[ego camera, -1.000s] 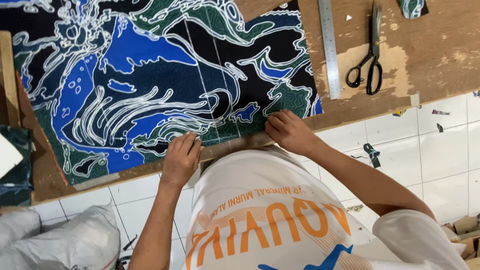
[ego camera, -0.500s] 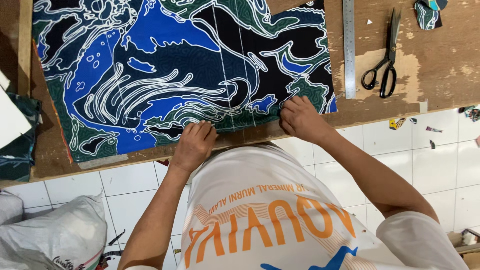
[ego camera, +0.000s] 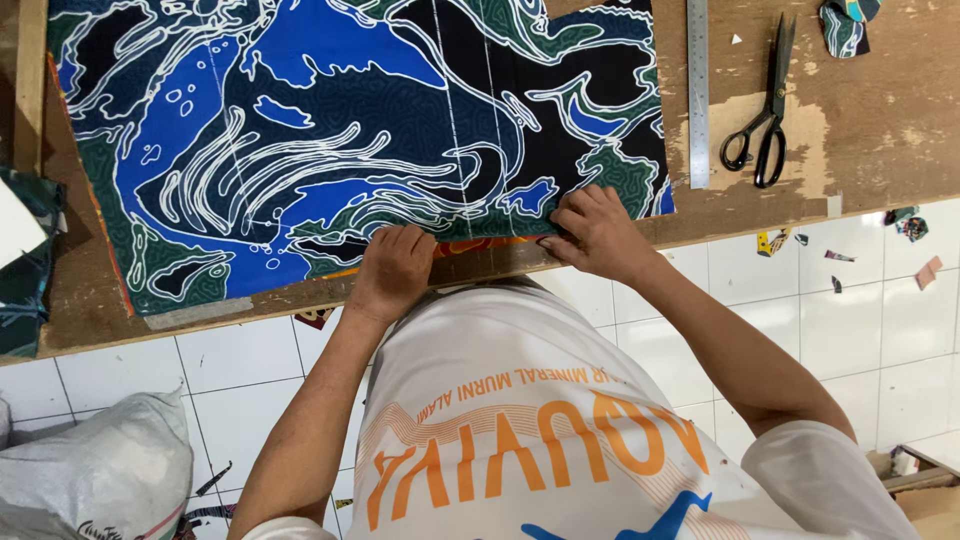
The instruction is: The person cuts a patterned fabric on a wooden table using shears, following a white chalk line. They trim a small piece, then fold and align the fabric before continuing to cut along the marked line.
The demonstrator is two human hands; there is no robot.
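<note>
Patterned blue-green fabric lies flat on wooden table, near edge by person's body. Left hand curled, knuckles down, fingers gripping fabric's near hem. Right hand pinching same hem near corner. Better to keep tension even between both, hem straight. Metal ruler and black scissors lie apart, right.

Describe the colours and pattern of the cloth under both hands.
The cloth, head view: swirling white wave lines over blue, black and dark green.
</note>
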